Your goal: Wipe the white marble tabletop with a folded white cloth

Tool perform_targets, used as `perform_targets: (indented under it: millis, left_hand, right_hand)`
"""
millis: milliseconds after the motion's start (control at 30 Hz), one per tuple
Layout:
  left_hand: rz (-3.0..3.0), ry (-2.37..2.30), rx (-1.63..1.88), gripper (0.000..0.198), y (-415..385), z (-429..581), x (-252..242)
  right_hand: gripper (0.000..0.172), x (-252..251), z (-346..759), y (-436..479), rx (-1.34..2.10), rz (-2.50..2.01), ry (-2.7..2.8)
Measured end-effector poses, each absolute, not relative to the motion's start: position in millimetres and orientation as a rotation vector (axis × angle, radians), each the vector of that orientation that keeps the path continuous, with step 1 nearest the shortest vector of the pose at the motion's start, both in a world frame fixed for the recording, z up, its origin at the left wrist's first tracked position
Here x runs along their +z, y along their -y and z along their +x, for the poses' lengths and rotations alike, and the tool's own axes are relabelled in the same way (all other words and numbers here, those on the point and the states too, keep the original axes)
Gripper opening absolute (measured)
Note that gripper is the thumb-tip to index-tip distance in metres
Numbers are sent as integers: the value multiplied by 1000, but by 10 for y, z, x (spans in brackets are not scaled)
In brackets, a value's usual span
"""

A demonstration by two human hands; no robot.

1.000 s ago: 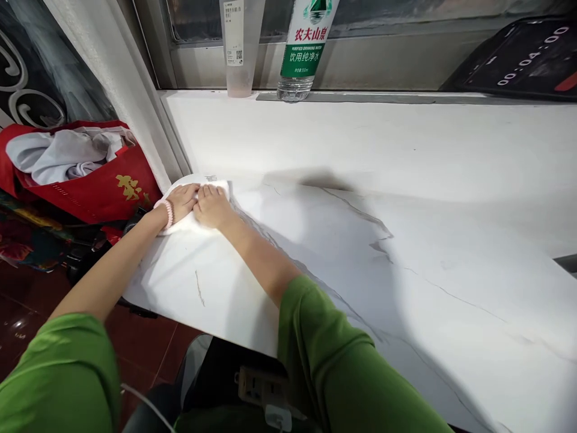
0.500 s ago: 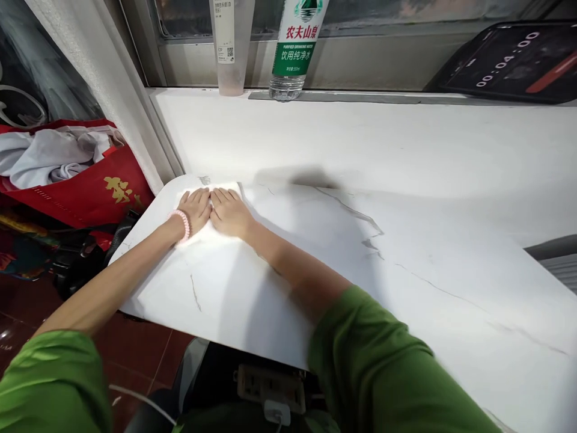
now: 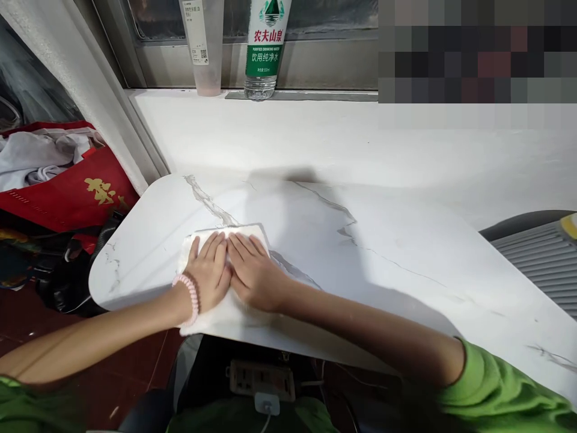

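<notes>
A white cloth (image 3: 223,317) lies spread on the white, grey-veined tabletop (image 3: 144,240), close to its front edge. My left hand (image 3: 207,270), with a pink beaded bracelet (image 3: 193,296) at the wrist, rests flat on the cloth with fingers stretched forward. Beside it, my right hand (image 3: 252,270) presses flat on the same cloth, its fingers also extended. The two hands touch along their thumbs and index sides. Part of the cloth is hidden under my palms and right wrist.
On the sill at the back stand a water bottle (image 3: 262,57) and a translucent cup (image 3: 208,75). A red bag of cloth (image 3: 90,186) is at the left. A power strip (image 3: 261,380) sits below the front edge. The upper right is pixelated.
Both hands have drawn the cloth from the table's far left corner back toward me and slightly right. They stay flat on it. The view has shifted a little to the right.
</notes>
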State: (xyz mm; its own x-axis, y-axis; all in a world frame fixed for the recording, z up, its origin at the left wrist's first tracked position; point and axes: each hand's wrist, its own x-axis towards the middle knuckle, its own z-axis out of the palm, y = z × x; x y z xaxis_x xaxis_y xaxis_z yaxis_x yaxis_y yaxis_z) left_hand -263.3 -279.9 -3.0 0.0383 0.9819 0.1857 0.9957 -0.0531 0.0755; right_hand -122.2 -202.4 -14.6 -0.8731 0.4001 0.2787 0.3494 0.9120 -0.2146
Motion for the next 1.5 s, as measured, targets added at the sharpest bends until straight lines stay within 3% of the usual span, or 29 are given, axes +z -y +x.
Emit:
perform_targets:
  millis: [267,400,600,867,1067,1233,1500]
  left_hand:
    - [-2208,2181,-418,41,1271,-3195,41]
    - [-2181,2200,-465,38,868,-3295,27]
    - [-2244,2169,-473,38,1104,-3091,67]
    - [-2334,2092,-304,53,2109,-2172,-46]
    - [-2571,1832,-438,59,2710,-1738,-75]
    - [-2579,1829,-418,59,2359,-1798,-95]
    - [-2456,2019,-218,56,887,-2116,-53]
  right_hand:
    - [53,-110,-1916,776,129,-888,2671]
    - [52,-143,-2015,474,124,-971,2642]
    - [53,-205,-1796,654,122,-927,2578]
    - [58,-178,-716,1591,27,-819,2706]
    - [60,-173,-113,2208,-2,-797,2703]
    - [60,-198,-184,1901,16,-852,2717]
    - [57,-147,-707,521,54,-1018,2657]
